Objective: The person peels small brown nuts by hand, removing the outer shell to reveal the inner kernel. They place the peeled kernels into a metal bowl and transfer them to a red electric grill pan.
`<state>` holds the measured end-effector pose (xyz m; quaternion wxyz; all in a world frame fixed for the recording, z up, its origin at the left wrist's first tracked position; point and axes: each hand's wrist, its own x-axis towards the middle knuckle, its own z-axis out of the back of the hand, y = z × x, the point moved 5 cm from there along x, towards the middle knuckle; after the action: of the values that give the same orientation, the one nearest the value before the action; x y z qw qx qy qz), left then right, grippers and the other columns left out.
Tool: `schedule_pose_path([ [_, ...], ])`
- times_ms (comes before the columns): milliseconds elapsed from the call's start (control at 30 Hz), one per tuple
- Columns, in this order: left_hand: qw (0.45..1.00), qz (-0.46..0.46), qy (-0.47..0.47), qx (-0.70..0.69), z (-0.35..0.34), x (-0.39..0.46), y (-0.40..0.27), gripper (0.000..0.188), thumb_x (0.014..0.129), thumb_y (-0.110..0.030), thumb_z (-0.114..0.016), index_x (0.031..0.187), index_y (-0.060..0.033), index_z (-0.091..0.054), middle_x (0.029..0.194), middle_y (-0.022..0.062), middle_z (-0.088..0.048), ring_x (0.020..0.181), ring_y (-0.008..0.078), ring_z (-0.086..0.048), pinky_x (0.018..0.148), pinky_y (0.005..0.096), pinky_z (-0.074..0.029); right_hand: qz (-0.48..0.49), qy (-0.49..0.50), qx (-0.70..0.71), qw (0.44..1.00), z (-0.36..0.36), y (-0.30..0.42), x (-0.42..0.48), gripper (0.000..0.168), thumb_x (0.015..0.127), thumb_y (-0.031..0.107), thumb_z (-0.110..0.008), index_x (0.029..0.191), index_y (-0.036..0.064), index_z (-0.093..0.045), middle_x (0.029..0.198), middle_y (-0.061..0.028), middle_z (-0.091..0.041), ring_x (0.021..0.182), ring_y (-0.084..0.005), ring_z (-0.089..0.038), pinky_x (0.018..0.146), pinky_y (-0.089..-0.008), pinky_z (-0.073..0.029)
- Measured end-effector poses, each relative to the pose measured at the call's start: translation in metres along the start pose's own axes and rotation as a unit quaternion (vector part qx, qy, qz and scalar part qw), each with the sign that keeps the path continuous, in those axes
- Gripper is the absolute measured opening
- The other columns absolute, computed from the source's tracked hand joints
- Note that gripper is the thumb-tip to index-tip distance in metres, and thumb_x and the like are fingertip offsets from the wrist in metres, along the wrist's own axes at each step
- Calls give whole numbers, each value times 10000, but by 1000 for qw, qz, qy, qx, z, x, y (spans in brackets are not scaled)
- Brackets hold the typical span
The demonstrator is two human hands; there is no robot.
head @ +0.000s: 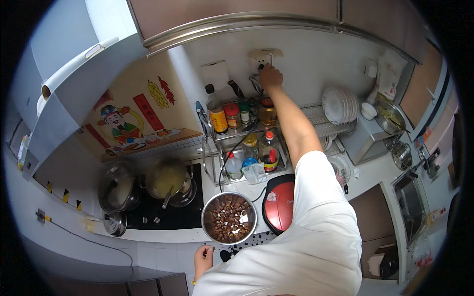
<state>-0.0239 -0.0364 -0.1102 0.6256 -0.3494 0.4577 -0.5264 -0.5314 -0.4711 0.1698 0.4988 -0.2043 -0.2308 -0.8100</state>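
My right hand (pixel 271 78) is stretched up to the wall socket (pixel 260 58), its fingers around a black plug (pixel 261 67) at the socket's lower part. A black cord (pixel 237 145) hangs down across the spice rack. Below the rim of a steel bowl (pixel 204 228) is my left hand (pixel 203 258), thumb and fingers drawn together; whether a small thing is pinched there I cannot tell. Chestnuts (pixel 229 220) lie in the bowl at the counter's front edge. To the bowl's right, partly covered by my sleeve, sits a red electric griddle (pixel 280 207) with its lid down.
A metal rack (pixel 218 137) with sauce bottles and jars stands under the socket. On the left, a black cooktop (pixel 148 218) bears a wok (pixel 165 178) with a ladle and a dark pot (pixel 117 187). Stacked plates (pixel 335 105) fill a wire drainer at right, before a sink (pixel 409 199).
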Motion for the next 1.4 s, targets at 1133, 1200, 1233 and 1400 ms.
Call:
schedule_pose_path([
  [1133, 998, 49, 30, -2, -2, 4, 29, 168, 932, -144, -642, 915, 21, -667, 810, 44, -683, 758, 100, -604, 721, 265, -498, 71, 27, 75, 994, -3, -7, 29, 412, 842, 404, -679, 983, 19, -647, 974, -174, -670, 897, -335, -679, 758, -440, -562],
  [1200, 999, 46, 29, 1, -2, 8, 29, 169, 932, -145, -643, 917, 22, -667, 813, 45, -683, 759, 103, -606, 724, 266, -499, 76, 20, 72, 994, -5, -7, 30, 406, 838, 396, -682, 978, 17, -647, 974, -173, -668, 899, -340, -677, 759, -440, -562],
  [1233, 999, 40, 28, 1, -2, 10, 33, 169, 932, -145, -643, 918, 22, -667, 813, 46, -683, 759, 105, -607, 726, 266, -500, 84, 12, 73, 994, -5, -6, 31, 403, 836, 394, -675, 970, 15, -657, 979, -180, -671, 902, -334, -678, 757, -433, -562],
  [1400, 999, 19, 35, 0, -6, 21, 36, 162, 929, -139, -644, 913, 21, -663, 787, 32, -658, 735, 98, -577, 685, 263, -477, 137, -17, 74, 988, -7, -4, 28, 396, 832, 385, -658, 958, 10, -677, 990, -196, -677, 909, -326, -680, 754, -429, -562],
])
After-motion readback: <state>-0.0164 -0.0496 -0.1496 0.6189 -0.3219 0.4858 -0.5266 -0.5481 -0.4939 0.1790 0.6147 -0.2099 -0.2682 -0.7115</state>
